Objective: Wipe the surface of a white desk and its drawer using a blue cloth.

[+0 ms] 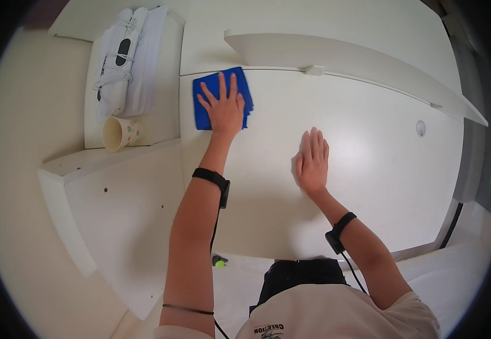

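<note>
Nearest the person, both forearms rise from the lower edge, each with a black band at the wrist and a thin cable running back from it. The right hand (313,161) lies flat on the white counter (381,169), palm down, fingers straight and close together, holding nothing. It rests near the middle of the surface, well apart from anything else.

Farther out and to the left, the left hand (223,107) reaches to the far left corner of the counter. It is open too, fingers spread, and presses flat on a blue cloth (201,116). The cloth is folded into a rough square and lies on the counter just beside its left edge, with blue showing around the hand on the left, top and right.

Left of the counter stands a lower white shelf (169,121). A paper cup (119,133) with coloured dots lies on its side there, its mouth turned to the left. Behind the cup sits a bundle of white cloth (143,62) with a white device (122,51) wrapped in its cord on top.

Along the far side of the counter runs a raised white ledge (336,56).
</note>
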{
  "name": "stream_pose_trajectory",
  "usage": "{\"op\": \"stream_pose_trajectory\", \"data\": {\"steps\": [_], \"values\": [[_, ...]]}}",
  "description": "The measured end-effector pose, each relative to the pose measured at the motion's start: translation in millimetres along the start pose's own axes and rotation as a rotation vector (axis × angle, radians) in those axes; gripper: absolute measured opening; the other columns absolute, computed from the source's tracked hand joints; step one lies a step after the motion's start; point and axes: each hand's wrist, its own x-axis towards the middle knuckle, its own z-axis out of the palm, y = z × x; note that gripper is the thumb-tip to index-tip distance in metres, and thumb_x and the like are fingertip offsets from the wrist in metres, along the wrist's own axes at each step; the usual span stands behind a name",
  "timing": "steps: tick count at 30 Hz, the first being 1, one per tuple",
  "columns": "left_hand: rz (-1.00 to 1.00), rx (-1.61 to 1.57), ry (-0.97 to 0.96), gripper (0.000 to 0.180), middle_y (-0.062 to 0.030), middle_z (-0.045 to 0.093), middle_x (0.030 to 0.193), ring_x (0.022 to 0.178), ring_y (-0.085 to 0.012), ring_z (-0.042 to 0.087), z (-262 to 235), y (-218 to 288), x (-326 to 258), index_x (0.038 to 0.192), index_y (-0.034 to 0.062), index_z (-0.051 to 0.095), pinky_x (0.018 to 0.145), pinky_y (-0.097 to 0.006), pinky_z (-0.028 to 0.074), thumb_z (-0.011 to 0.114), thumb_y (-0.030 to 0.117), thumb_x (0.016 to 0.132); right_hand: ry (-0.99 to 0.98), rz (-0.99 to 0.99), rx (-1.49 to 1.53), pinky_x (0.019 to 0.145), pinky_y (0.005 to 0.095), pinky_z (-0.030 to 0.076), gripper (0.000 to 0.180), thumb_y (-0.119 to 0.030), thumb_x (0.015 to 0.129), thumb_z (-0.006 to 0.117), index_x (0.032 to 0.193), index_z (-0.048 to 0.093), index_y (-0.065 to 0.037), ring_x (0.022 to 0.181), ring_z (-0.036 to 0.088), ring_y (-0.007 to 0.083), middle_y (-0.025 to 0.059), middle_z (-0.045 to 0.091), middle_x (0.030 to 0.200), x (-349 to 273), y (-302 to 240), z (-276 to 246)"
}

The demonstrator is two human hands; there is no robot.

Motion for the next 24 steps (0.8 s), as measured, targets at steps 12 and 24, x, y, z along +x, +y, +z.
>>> {"op": "stream_pose_trajectory", "data": {"steps": [12, 24], "values": [[0.104, -0.241, -0.11, 0.06, -0.0152, 0.026, 0.168, 0.15, -0.056, 0.013, -28, 54, -181, 0.157, 0.0132, 0.041, 0.118, -0.07, 0.009, 0.05, 0.029, 0.1, 0.031, -0.012, -0.007, 0.124, 0.0534, 0.022, 0.059, -0.016, 0.1, 0.048, 0.156, 0.035, 0.0, 0.152, 0.028, 0.0383, 0.0225, 0.029, 0.164, -1, 4, 0], [-0.056, -0.154, -0.166, 0.06, -0.0195, 0.027, 0.166, 0.152, -0.0517, 0.016, -30, -11, -294, 0.155, 0.021, 0.046, 0.119, -0.068, 0.015, 0.056, 0.041, 0.099, 0.061, -0.035, -0.039, 0.123, 0.0537, 0.024, 0.057, -0.015, 0.1, 0.047, 0.154, 0.037, 0.002, 0.151, 0.028, 0.0388, 0.0229, 0.03, 0.163, -2, 2, 4]]}}
